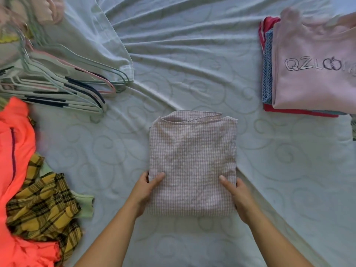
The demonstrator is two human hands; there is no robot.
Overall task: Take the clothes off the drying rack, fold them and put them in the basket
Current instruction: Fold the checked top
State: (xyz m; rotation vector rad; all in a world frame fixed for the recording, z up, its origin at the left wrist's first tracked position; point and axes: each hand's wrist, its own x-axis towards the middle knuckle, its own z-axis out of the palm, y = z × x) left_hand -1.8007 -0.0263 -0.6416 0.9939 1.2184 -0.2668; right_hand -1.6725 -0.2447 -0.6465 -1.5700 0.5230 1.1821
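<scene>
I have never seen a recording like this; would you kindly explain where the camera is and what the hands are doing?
There is no machine: a person works bare-handed, and the one picture comes from a camera worn on the head, looking down. The left hand and right hand pinch the near corners of a folded checked garment lying on a pale bed sheet. On the person's left lie empty hangers, an orange garment and a yellow plaid garment. On the right sits a folded pile topped by a pink sweatshirt. No basket is in view.
</scene>
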